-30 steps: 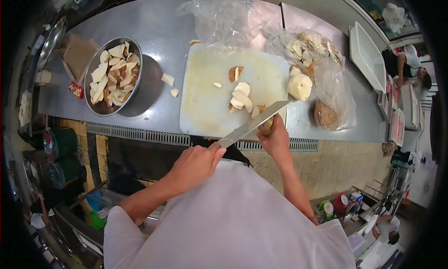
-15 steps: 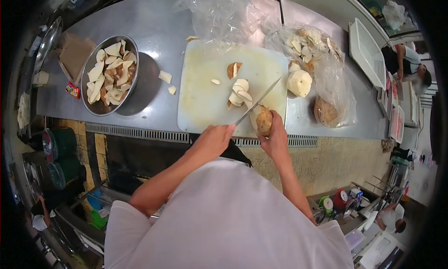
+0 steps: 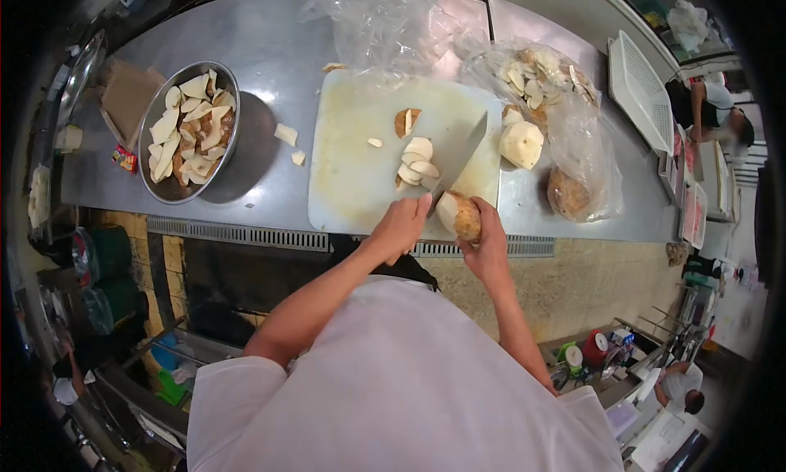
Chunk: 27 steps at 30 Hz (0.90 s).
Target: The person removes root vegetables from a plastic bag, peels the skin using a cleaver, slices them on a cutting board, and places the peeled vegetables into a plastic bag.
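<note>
A: What is being held here?

B: A big brown root is being held by the right hand, with fingers being curled around its skin; a knife is being gripped in a closed fist by the left hand (its handle is being hidden by the fingers).

A: And where is the root being held?

B: Over the near edge of the cutting board, toward the right corner; whether the board is being touched cannot be told; some pale slices are being seen just past it to the left, and a peeled root by the board's right edge.

A: What feel is being guessed?

B: Something hard, stiff and a bit heavy is being guessed; no squashing is being feared, but slipping is, on the bare wet-looking side; so the rough skin at the right is being picked as the best grip, well clear of the blade.

A: Which way is it being pointed?

B: Its pale cut side is being turned left, toward the knife; its skin is being turned right, into the palm; its long line is seemingly being leaned from far left to near right, though a nearly round shape is being shown; the blade is being pointed forward and right.
</note>
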### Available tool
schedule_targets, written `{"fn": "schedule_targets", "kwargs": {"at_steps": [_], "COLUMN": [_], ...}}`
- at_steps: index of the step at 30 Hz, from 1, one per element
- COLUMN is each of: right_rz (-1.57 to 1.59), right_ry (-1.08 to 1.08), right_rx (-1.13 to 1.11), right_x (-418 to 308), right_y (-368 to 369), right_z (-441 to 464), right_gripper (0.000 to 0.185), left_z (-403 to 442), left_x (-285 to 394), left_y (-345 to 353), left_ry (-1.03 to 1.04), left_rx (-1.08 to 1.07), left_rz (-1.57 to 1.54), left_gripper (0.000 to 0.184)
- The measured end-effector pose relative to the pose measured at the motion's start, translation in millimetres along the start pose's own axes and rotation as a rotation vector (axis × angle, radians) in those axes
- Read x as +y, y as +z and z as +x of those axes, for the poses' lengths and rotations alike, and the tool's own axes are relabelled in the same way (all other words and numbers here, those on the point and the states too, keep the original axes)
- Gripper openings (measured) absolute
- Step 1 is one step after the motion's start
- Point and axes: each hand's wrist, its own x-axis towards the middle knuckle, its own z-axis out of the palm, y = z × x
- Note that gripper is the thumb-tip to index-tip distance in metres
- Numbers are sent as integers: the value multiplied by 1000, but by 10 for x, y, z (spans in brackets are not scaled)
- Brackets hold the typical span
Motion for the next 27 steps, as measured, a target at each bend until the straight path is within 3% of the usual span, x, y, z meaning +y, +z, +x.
{"fn": "schedule_targets", "kwargs": {"at_steps": [2,5,7,12,15,17,18,20,23,24,26,27], "right_rz": [15,80,417,266,141,82,61,36,62,21,-19,-31], "right_ry": [-23,-41,167,325,321,284,286,291,354,307,261,234], "right_rx": [-31,-32,29,291,382,421,428,435,323,366,412,429], "right_x": [45,324,434,110,157,199,220,231,166,145,136,145], "right_y": [-52,-33,44,233,303,344,352,337,302,327,369,377], "right_z": [-13,-85,-132,29,93,125,118,101,96,90,66,58], "right_gripper": [84,73,47,45,45,43,42,42,41,41,40,40], "left_z": [180,71,-156,-226,-400,-704,-942,-1339,-1322,-1176,-738,-679], "left_x": [-55,-97,-128,-199,-17,14,172,544,507,420,180,168], "left_y": [31,-86,-85,-74,-247,-285,-364,-521,-418,-319,-122,-135], "left_ry": [-2,-27,-63,-197,-146,399,391,105,24,18,251,252], "left_rx": [-18,-61,-99,-177,-170,106,102,-61,-104,-99,25,26], "left_rz": [-138,-122,-186,-416,-147,223,224,300,431,431,329,326], "left_gripper": [57,59,59,58,51,46,46,43,43,43,42,42]}}
